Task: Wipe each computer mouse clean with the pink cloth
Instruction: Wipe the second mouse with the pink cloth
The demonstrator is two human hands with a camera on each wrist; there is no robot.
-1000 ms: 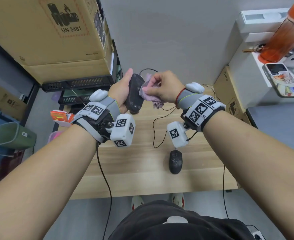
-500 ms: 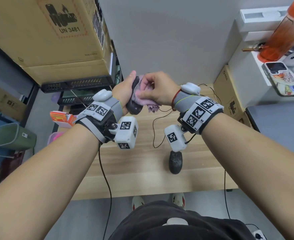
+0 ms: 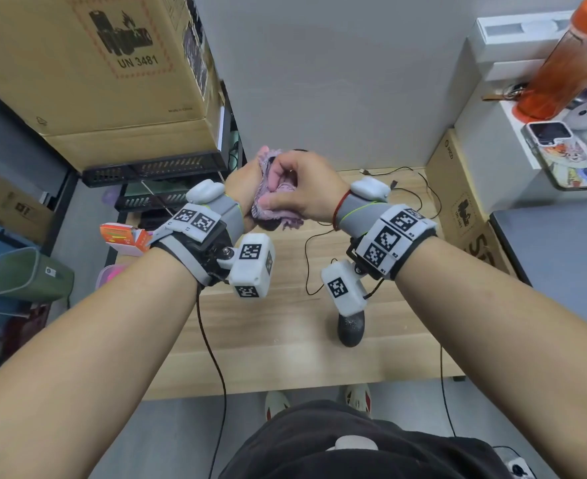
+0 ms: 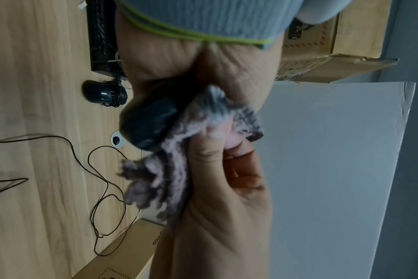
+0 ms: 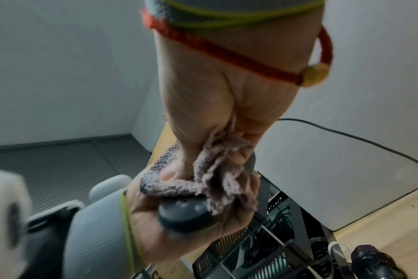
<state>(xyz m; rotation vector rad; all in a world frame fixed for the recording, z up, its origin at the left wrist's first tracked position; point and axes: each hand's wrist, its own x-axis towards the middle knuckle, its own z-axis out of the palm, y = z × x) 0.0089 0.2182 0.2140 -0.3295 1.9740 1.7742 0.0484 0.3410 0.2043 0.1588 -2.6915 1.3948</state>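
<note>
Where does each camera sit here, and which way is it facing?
Head: looks down at the desk; both forearms, left hand, right hand.
Left wrist: along the left palm at the held mouse.
Right wrist: along the right palm at the pink cloth.
All share mouse and cloth.

Three black computer mice are showing: one held mouse (image 4: 148,122) at centre frame, one mouse on the desk (image 3: 350,328) lying lower right of centre, and one mouse with a coiled cord (image 4: 103,93) sitting at the left in the left wrist view. One pink cloth (image 3: 275,205) is showing, and two hands are meeting around it: left hand (image 3: 242,188), right hand (image 3: 302,184).
</note>
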